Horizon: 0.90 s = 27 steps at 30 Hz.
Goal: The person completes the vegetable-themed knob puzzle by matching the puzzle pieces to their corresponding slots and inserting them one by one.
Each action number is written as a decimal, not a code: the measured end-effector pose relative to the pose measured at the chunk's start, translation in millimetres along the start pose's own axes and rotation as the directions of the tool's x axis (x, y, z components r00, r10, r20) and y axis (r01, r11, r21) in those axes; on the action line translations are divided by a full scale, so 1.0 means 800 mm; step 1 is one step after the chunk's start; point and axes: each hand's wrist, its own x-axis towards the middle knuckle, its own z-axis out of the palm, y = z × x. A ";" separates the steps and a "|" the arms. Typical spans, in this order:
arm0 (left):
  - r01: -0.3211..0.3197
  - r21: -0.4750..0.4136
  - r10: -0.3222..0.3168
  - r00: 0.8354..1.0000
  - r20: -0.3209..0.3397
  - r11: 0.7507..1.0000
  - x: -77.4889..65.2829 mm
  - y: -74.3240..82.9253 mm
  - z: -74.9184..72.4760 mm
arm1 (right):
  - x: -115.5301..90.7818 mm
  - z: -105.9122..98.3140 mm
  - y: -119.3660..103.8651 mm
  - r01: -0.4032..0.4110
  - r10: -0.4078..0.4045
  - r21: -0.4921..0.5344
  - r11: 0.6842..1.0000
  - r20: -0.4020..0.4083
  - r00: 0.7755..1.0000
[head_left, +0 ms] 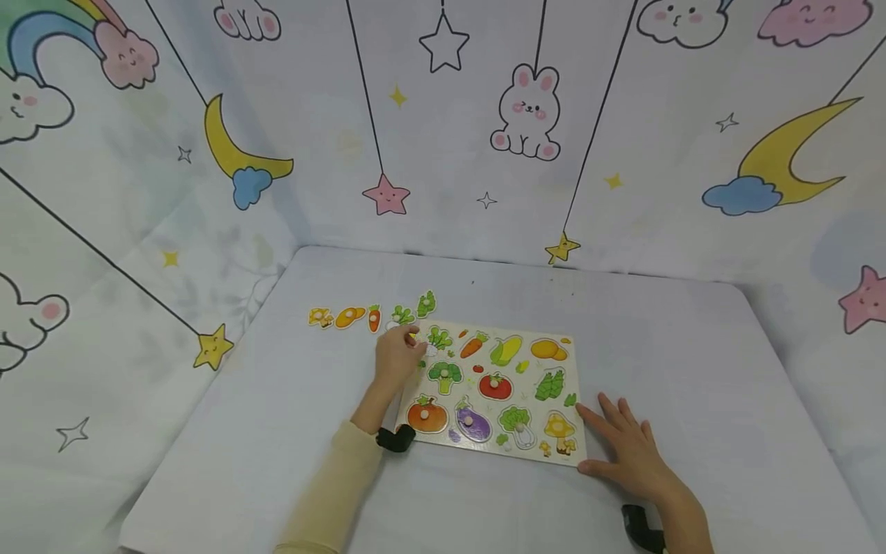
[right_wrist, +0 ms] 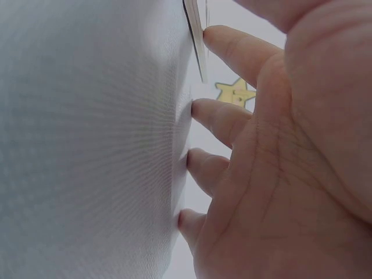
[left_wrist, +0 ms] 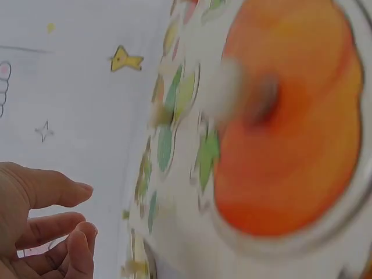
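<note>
A wooden vegetable peg puzzle board [head_left: 471, 446] lies on the table. My left hand [head_left: 396, 360] hovers over its upper left corner, near the radish picture [head_left: 439, 341]. In the left wrist view the thumb [left_wrist: 61, 187] stands apart from the loosely bent fingers, with no piece showing between them. A small yellow patch [head_left: 413, 333] peeks out beside the hand, mostly hidden. My right hand [head_left: 633, 454] is spread at the board's right edge. Its index finger [right_wrist: 241, 53] reaches the board edge, while the other fingertips rest on the table.
Loose pieces lie in a row beyond the board: a mushroom [head_left: 321, 317], a potato [head_left: 349, 317], a carrot [head_left: 374, 318], a leafy radish [head_left: 401, 315] and asparagus [head_left: 426, 304]. Knobbed pieces such as the pumpkin [head_left: 415, 419] and tomato [head_left: 495, 391] sit in the board.
</note>
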 end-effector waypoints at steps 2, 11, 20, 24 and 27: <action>0.051 0.024 -0.051 0.999 -0.015 0.998 0.008 -0.015 -0.013 | 0.000 -0.001 0.001 -0.001 0.001 -0.007 1.000 -0.001 1.000; 0.121 0.058 -0.123 0.991 0.045 0.991 0.020 -0.051 -0.029 | -0.001 -0.001 -0.001 -0.004 0.004 0.002 1.000 -0.002 1.000; 0.079 0.075 -0.084 0.995 0.058 0.994 0.023 -0.056 -0.021 | 0.000 0.002 0.000 0.000 0.000 0.001 1.000 -0.008 1.000; 0.069 0.063 -0.073 0.996 0.059 0.996 0.025 -0.055 -0.019 | -0.001 0.001 0.001 0.002 -0.002 0.002 1.000 -0.012 1.000; 0.067 0.056 -0.071 0.996 0.055 0.996 0.025 -0.056 -0.018 | -0.001 0.001 0.001 0.003 -0.003 0.004 1.000 -0.014 1.000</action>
